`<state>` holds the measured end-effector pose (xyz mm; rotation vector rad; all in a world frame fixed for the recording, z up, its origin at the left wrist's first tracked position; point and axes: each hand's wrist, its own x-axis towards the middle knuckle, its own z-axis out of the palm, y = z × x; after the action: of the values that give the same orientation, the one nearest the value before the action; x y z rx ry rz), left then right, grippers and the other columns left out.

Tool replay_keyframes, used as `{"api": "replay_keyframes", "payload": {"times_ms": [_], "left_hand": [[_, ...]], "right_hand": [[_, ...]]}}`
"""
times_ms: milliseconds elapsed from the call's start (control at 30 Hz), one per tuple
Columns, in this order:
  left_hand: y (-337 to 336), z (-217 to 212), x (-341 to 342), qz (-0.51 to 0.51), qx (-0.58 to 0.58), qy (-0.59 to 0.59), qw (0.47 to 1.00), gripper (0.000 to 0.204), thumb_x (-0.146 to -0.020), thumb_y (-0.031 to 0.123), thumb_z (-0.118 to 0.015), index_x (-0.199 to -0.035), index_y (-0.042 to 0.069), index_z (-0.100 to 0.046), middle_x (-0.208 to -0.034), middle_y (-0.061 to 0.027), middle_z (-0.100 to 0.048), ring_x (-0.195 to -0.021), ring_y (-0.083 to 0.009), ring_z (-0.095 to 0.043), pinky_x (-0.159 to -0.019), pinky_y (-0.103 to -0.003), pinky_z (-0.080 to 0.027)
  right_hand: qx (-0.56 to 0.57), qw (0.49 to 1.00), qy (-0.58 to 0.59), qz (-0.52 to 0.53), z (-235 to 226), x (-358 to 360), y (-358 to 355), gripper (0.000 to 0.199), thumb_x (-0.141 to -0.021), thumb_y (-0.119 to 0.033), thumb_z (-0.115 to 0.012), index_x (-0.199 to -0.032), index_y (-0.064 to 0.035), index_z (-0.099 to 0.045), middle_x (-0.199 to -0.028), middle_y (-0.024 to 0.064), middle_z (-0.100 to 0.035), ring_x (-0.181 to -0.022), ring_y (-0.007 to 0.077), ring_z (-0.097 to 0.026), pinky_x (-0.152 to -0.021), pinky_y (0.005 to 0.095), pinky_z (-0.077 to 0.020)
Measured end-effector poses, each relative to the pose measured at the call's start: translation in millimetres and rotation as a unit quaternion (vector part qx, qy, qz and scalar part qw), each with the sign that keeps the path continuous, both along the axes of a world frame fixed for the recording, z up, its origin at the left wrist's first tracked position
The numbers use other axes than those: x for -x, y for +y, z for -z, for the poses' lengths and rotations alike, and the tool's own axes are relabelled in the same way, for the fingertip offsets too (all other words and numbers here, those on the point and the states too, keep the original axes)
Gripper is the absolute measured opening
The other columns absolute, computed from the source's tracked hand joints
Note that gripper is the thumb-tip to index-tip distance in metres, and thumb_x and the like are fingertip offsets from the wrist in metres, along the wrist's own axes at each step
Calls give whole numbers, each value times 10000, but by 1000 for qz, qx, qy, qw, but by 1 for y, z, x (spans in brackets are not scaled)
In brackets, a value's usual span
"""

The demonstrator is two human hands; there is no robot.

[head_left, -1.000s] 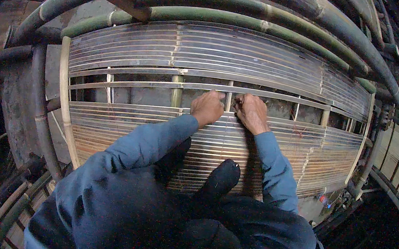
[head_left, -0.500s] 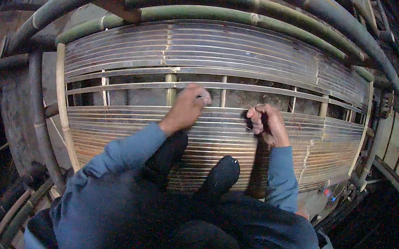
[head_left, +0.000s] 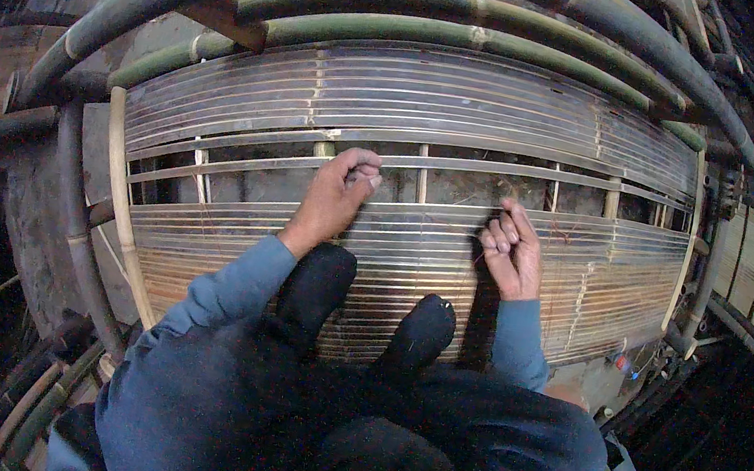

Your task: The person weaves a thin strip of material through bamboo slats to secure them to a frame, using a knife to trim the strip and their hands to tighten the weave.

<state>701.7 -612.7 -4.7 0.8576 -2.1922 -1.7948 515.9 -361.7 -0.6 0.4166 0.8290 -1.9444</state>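
Note:
My left hand (head_left: 337, 191) is closed, with thumb and fingertips pinched beside a loose pale bamboo slat (head_left: 461, 164). Whatever those fingertips hold is too small to make out. To the right, my right hand (head_left: 512, 252) has its fingers curled and the index finger and thumb pressed together above the near slat panel (head_left: 434, 228). A thin strand seems to show around its fingertips, though I cannot tell whether it is held. Fine reddish threads (head_left: 571, 229) lie on the panel to the right of this hand.
A far slat panel (head_left: 451, 94) lies beyond a gap crossed by upright bamboo strips (head_left: 422, 175). Thick bamboo poles (head_left: 374, 26) run along the back. My dark-covered feet (head_left: 422, 326) stand on the near panel. Small red and blue items (head_left: 624, 366) sit at the right.
My left hand has drawn slightly left and up toward the loose slat. My right hand has turned, its fingertips now pointing away from me; the hands are a little farther apart.

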Motion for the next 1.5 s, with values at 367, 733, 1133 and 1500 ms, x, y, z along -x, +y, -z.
{"api": "replay_keyframes", "payload": {"times_ms": [367, 733, 1133, 1500], "left_hand": [[121, 14, 37, -90, -629, -97, 766, 294, -1053, 264, -512, -1029, -3, -634, -784, -80, -685, -675, -200, -676, -599, -324, -562], [178, 41, -10, 372, -149, 131, 906, 202, -936, 184, -598, -841, 13, -651, -840, -203, -657, -785, -350, -662, -678, -457, -507], [58, 11, 25, 66, 158, 14, 985, 209, -937, 178, -612, -1031, 17, -707, -1013, -198, -698, -948, -385, -673, -872, -472, -520], [35, 68, 45, 70, 71, -180, 979, 225, -864, 211, -614, -956, 62, -755, -985, -255, -714, -961, -442, -683, -878, -531, -535]], "right_hand": [[-261, 961, 82, 34, -59, -107, 214, 294, -1050, -285, -565, -1212, -39, -567, -705, 4, -515, -610, 119, -498, -797, 311, -448], [-331, 851, 272, -304, -43, -73, 65, 343, -971, -234, -691, -1210, 9, -667, -1062, 148, -733, -882, 212, -666, -831, 334, -536], [-226, 928, 294, 43, -116, -27, 129, 147, -944, -179, -713, -935, -43, -658, -881, 59, -646, -763, 178, -566, -861, 412, -536], [-274, 513, 721, -378, -53, 0, -30, 329, -919, -69, -596, -1243, -33, -635, -1054, 199, -716, -952, 390, -686, -805, 509, -529]]}}
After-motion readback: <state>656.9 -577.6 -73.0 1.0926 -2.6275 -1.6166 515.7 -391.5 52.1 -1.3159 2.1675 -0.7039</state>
